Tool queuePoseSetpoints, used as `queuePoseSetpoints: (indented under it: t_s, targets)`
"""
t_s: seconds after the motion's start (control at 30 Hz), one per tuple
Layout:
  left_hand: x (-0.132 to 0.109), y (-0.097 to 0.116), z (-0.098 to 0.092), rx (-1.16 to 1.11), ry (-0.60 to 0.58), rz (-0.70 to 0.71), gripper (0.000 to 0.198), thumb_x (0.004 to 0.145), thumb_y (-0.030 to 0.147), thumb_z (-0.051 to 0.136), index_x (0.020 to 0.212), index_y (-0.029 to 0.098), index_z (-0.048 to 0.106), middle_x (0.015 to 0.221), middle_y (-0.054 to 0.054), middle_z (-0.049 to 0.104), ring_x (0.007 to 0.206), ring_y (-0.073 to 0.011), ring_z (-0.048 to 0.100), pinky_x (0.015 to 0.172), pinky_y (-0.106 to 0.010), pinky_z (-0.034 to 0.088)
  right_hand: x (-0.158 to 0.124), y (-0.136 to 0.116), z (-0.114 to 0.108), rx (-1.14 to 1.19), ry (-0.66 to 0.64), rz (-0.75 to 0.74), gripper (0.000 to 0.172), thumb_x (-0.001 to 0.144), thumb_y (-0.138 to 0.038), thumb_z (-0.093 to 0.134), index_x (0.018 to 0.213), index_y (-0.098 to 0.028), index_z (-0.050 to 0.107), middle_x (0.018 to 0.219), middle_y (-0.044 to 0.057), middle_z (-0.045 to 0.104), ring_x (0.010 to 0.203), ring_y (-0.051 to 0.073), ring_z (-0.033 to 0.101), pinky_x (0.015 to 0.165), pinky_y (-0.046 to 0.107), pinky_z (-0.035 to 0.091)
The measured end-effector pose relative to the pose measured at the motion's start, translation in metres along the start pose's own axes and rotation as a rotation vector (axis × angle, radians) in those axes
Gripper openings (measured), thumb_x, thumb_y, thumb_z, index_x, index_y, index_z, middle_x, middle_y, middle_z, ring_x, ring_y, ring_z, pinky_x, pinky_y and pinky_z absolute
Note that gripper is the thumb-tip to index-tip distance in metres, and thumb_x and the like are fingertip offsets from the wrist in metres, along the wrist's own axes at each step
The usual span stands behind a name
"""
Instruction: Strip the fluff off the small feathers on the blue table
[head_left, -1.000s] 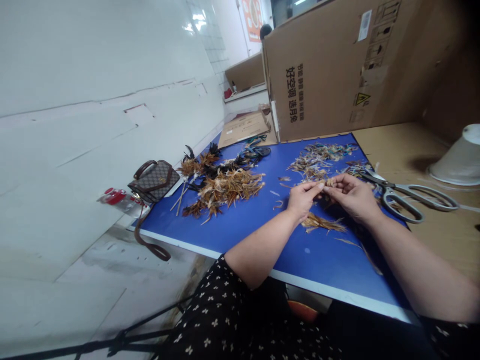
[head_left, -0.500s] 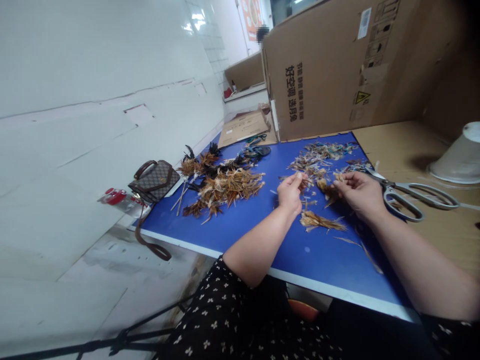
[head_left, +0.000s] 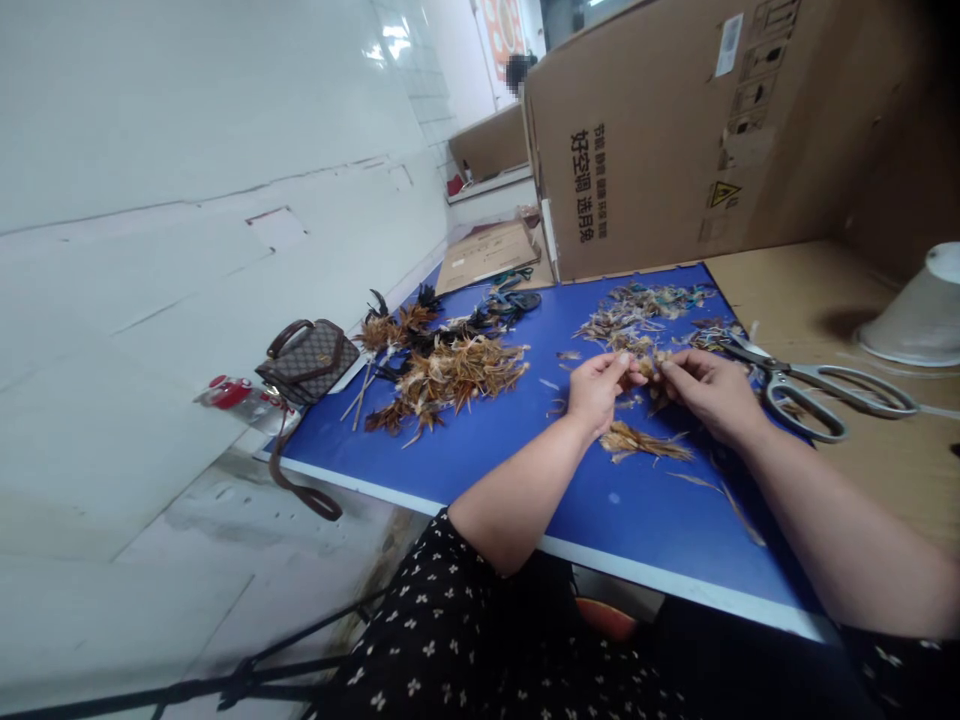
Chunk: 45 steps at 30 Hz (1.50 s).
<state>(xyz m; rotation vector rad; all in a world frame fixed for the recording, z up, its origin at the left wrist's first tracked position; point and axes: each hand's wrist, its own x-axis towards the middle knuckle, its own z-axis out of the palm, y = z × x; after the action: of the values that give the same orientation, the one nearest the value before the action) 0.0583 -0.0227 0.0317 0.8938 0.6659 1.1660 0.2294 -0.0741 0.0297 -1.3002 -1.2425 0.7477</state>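
My left hand (head_left: 596,392) and my right hand (head_left: 709,392) are close together over the blue table, both pinched at the fingertips. A small tuft of brown feathers (head_left: 652,364) shows between them, with its lower part hanging by my right fingers. What exactly lies within each pinch is partly hidden by the fingers. Just below the hands, a loose bunch of tan feathers (head_left: 643,442) lies flat on the table. Behind them is a spread heap of greyish and bluish feather scraps (head_left: 630,312). Large scissors (head_left: 821,388) rest to the right of my right hand.
A heap of brown feathers (head_left: 461,378) lies on the left, with black ones behind it. A handbag (head_left: 315,360) and a red-capped bottle (head_left: 240,400) stand at the left edge. A big cardboard box (head_left: 652,150) rises behind; a whitish tub (head_left: 919,310) stands right.
My left hand has moved right and my right hand slightly left, so their fingertips nearly meet around the brown tuft. The table's other contents stay put.
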Motion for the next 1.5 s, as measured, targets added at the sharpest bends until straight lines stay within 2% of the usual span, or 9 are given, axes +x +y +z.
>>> queuePoseSetpoints:
  t_s: [0.17, 0.4, 0.5, 0.7, 0.97, 1.07, 1.2, 1.3, 1.5]
  targets:
    - [0.000, 0.000, 0.000, 0.045, 0.009, 0.002, 0.040, 0.075, 0.050, 0.099, 0.091, 0.017, 0.083, 0.083, -0.004, 0.077, 0.071, -0.0128, 0.068, 0.082, -0.031, 0.054, -0.003, -0.004, -0.001, 0.006, -0.055, -0.019, 0.042, 0.096, -0.063, 0.077, 0.083, -0.024, 0.074, 0.067, 0.002, 0.067, 0.056, 0.015, 0.051, 0.054, 0.030, 0.041]
    - [0.000, -0.001, -0.002, 0.010, -0.087, -0.012, 0.048, 0.065, 0.050, 0.104, 0.096, 0.016, 0.088, 0.087, -0.007, 0.080, 0.076, -0.0141, 0.068, 0.085, -0.033, 0.054, -0.004, -0.007, 0.001, -0.006, -0.145, -0.024, 0.047, 0.097, -0.066, 0.077, 0.078, -0.023, 0.073, 0.064, 0.002, 0.065, 0.055, 0.014, 0.050, 0.054, 0.030, 0.041]
    - [0.000, 0.001, -0.003, 0.002, -0.111, -0.010, 0.046, 0.065, 0.048, 0.104, 0.094, 0.016, 0.088, 0.085, -0.006, 0.079, 0.076, -0.0134, 0.066, 0.084, -0.031, 0.052, -0.004, -0.007, 0.001, -0.005, -0.153, -0.016, 0.050, 0.096, -0.069, 0.077, 0.078, -0.022, 0.072, 0.064, 0.002, 0.065, 0.054, 0.014, 0.050, 0.053, 0.030, 0.040]
    - [0.003, 0.007, -0.004, -0.041, -0.090, -0.018, 0.028, 0.076, 0.036, 0.098, 0.088, 0.014, 0.086, 0.077, -0.005, 0.073, 0.073, -0.0130, 0.063, 0.081, -0.031, 0.049, -0.003, -0.004, -0.001, 0.006, -0.111, 0.005, 0.048, 0.096, -0.068, 0.076, 0.078, -0.024, 0.071, 0.061, 0.001, 0.062, 0.053, 0.014, 0.048, 0.051, 0.030, 0.038]
    - [0.007, 0.009, -0.007, -0.045, -0.008, -0.003, 0.029, 0.078, 0.037, 0.097, 0.088, 0.013, 0.084, 0.080, -0.005, 0.073, 0.074, -0.0119, 0.063, 0.079, -0.029, 0.047, 0.001, 0.004, -0.004, 0.059, 0.032, 0.024, 0.049, 0.092, -0.072, 0.079, 0.092, -0.024, 0.067, 0.070, 0.000, 0.066, 0.057, 0.014, 0.049, 0.053, 0.029, 0.038]
    - [0.006, 0.006, -0.007, -0.004, -0.003, 0.014, 0.031, 0.076, 0.040, 0.098, 0.089, 0.014, 0.085, 0.077, -0.004, 0.073, 0.071, -0.0115, 0.062, 0.077, -0.028, 0.047, -0.001, 0.001, -0.004, 0.051, 0.002, 0.012, 0.053, 0.089, -0.074, 0.083, 0.098, -0.022, 0.074, 0.075, 0.000, 0.068, 0.062, 0.014, 0.051, 0.057, 0.029, 0.042]
    - [0.003, 0.002, -0.005, 0.011, -0.069, 0.044, 0.038, 0.070, 0.045, 0.102, 0.089, 0.016, 0.086, 0.077, -0.004, 0.075, 0.073, -0.0122, 0.065, 0.078, -0.028, 0.051, -0.001, 0.000, -0.002, 0.009, -0.080, -0.006, 0.058, 0.079, -0.076, 0.091, 0.099, -0.022, 0.081, 0.088, 0.004, 0.078, 0.074, 0.018, 0.063, 0.069, 0.031, 0.051]
    - [0.002, 0.002, -0.004, 0.003, -0.104, 0.029, 0.040, 0.067, 0.046, 0.102, 0.088, 0.016, 0.086, 0.080, -0.005, 0.077, 0.075, -0.0132, 0.067, 0.080, -0.029, 0.052, 0.000, 0.003, -0.001, -0.015, -0.095, -0.028, 0.059, 0.077, -0.079, 0.091, 0.094, -0.023, 0.083, 0.085, 0.004, 0.077, 0.075, 0.019, 0.064, 0.071, 0.032, 0.053]
    - [0.003, 0.003, -0.005, 0.036, -0.002, 0.021, 0.034, 0.076, 0.044, 0.097, 0.090, 0.016, 0.087, 0.087, -0.008, 0.080, 0.081, -0.0164, 0.070, 0.088, -0.034, 0.053, -0.002, -0.001, -0.003, -0.033, -0.073, -0.064, 0.057, 0.085, -0.081, 0.083, 0.094, -0.025, 0.083, 0.089, 0.007, 0.078, 0.076, 0.021, 0.065, 0.071, 0.035, 0.055]
